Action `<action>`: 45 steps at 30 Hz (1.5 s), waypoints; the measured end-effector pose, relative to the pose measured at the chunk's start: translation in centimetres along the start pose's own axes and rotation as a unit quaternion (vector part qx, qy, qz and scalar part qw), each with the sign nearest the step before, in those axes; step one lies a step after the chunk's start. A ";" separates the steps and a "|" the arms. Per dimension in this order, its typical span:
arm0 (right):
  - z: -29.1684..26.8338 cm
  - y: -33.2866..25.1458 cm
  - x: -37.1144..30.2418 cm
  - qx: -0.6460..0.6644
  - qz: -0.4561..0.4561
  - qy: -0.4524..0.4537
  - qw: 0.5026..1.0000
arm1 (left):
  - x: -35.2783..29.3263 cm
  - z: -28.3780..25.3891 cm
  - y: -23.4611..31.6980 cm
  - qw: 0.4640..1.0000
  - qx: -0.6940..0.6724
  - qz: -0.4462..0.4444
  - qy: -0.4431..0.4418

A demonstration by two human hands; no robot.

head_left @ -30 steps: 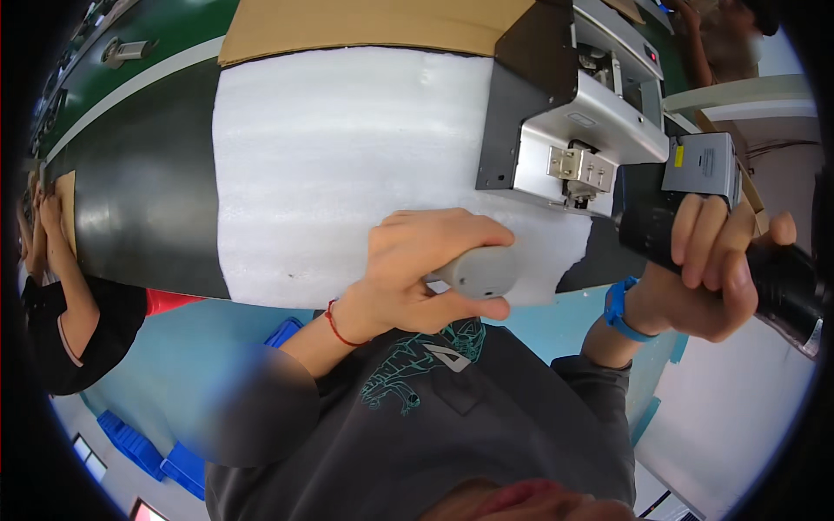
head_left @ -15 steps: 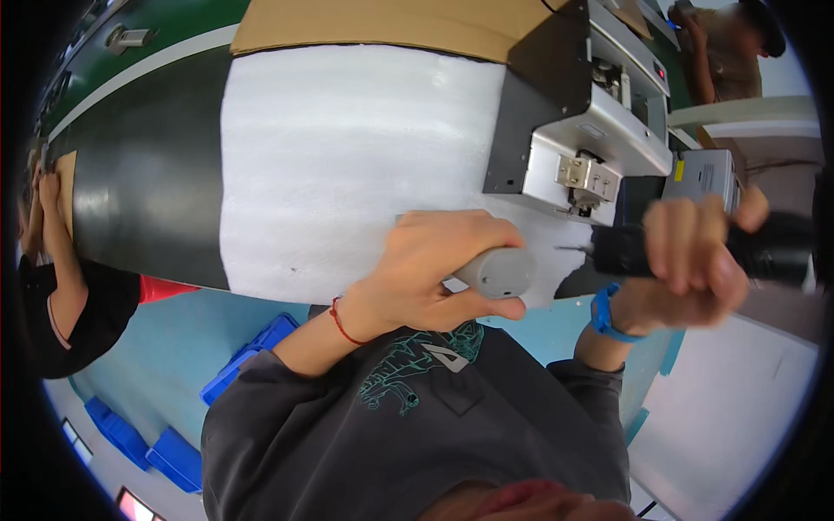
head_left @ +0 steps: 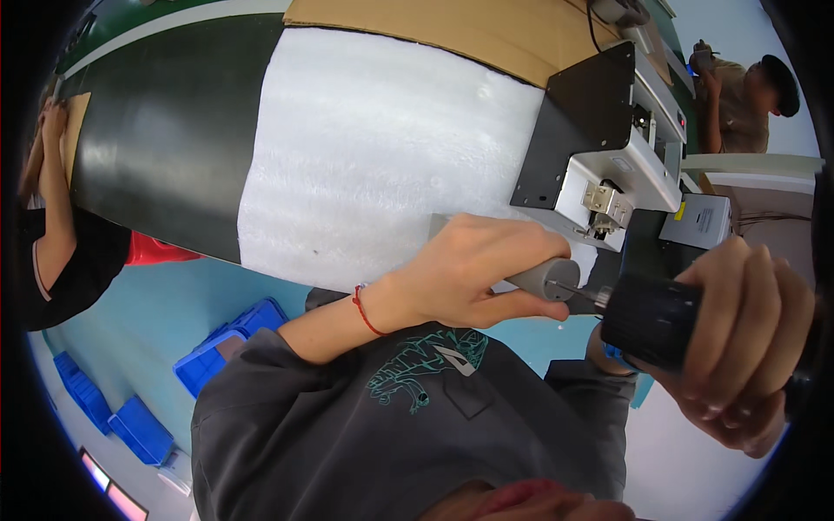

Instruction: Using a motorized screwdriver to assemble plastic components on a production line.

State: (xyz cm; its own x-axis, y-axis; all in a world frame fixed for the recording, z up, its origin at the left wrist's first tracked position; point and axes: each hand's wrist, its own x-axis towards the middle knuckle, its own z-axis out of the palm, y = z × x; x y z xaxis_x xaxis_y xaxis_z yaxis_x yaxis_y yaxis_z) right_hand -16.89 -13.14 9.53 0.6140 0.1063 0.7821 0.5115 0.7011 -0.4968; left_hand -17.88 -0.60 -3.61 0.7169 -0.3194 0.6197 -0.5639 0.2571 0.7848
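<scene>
My left hand (head_left: 482,273) is closed around a grey part with a rounded end (head_left: 552,280). Most of that part is hidden under my fingers, though a grey edge shows beyond my knuckles. In my right hand (head_left: 747,339) is a black electric screwdriver (head_left: 650,321), gripped round its body and pointing left. Its thin bit (head_left: 573,288) meets the face of the grey part's end; whether it sits in a screw is too small to tell. Both hands are over the near right edge of a white foam sheet (head_left: 373,165).
A silver machine with a black side panel (head_left: 578,130) stands at the right, just beyond my hands. Behind it is a grey box (head_left: 698,221). Cardboard (head_left: 434,26) lies along the far side. Blue bins (head_left: 230,343) are low at left. A co-worker's arm (head_left: 54,182) rests at far left.
My right hand has brought the screwdriver left, so its bit now reaches the grey part's end. The grey part has turned to face the bit. The whole view has shifted and tilted slightly.
</scene>
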 end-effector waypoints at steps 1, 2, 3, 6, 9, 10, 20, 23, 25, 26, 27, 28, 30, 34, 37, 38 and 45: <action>0.3 0.6 0.1 -0.001 0.008 0.001 1.000 | 0.0 0.0 0.0 1.000 0.003 -0.003 -0.005; 0.1 0.4 0.0 -0.002 0.016 0.002 1.000 | 0.1 0.1 0.0 1.000 0.001 -0.003 0.000; 0.0 0.2 -0.1 -0.003 0.024 0.004 1.000 | 0.1 0.2 0.0 1.000 -0.001 -0.007 -0.001; -0.2 0.6 -0.2 -0.009 0.046 0.012 0.999 | 0.0 0.4 -0.4 1.000 -0.006 0.003 0.003; -0.2 1.0 -0.3 -0.018 0.067 0.022 0.997 | 0.1 0.2 -0.5 1.000 -0.006 0.009 0.000; -0.2 0.5 -0.4 -0.021 0.074 0.025 0.997 | 0.1 0.2 -0.5 1.000 -0.003 0.001 -0.006; -0.1 0.6 -0.1 -0.033 0.110 0.042 0.992 | -0.1 -0.6 -0.4 1.000 0.004 0.016 0.015; 0.5 -0.8 -0.4 -0.020 0.095 0.048 0.994 | 0.2 -0.8 1.0 0.998 0.045 -0.023 -0.032; -0.6 -2.1 0.0 -0.033 0.065 0.046 0.996 | 1.5 -1.5 1.5 0.995 0.087 -0.031 -0.037; -1.5 -3.4 -0.2 -0.051 0.053 0.054 0.996 | 2.6 -3.3 1.8 0.982 0.164 -0.066 -0.060; -2.0 -4.8 -0.7 -0.072 0.045 0.067 0.994 | 3.5 -5.7 2.1 0.963 0.235 -0.102 -0.083; -2.5 -5.5 -1.2 -0.096 0.037 0.080 0.991 | 4.7 -8.8 1.0 0.955 0.278 -0.087 -0.058; -3.0 -5.7 -2.5 -0.122 -0.026 0.134 0.983 | 8.7 -15.3 -0.4 0.862 0.485 -0.132 -0.074; -5.8 -5.3 -5.5 -0.094 0.007 0.222 0.970 | 12.8 -30.6 -7.5 0.720 0.648 -0.212 -0.132; -7.3 -5.3 -7.1 -0.116 -0.002 0.237 0.965 | 16.5 -33.3 -12.3 0.537 0.730 -0.381 -0.183; -7.7 -5.6 -7.4 -0.119 0.006 0.233 0.965 | 17.9 -31.7 -13.7 0.477 0.767 -0.378 -0.201; -7.7 -5.9 -8.0 -0.143 0.019 0.277 0.950 | 26.1 -0.6 -21.6 0.916 0.298 -0.097 -0.249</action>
State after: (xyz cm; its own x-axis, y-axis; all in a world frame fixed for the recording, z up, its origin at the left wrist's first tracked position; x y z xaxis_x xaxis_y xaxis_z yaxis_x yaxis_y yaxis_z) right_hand -20.20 -23.60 3.30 0.8175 -0.3145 0.4826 0.5756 0.4758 -0.6650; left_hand 13.26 -14.00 -4.44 0.6349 -0.7217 0.2757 -0.6756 -0.3456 0.6513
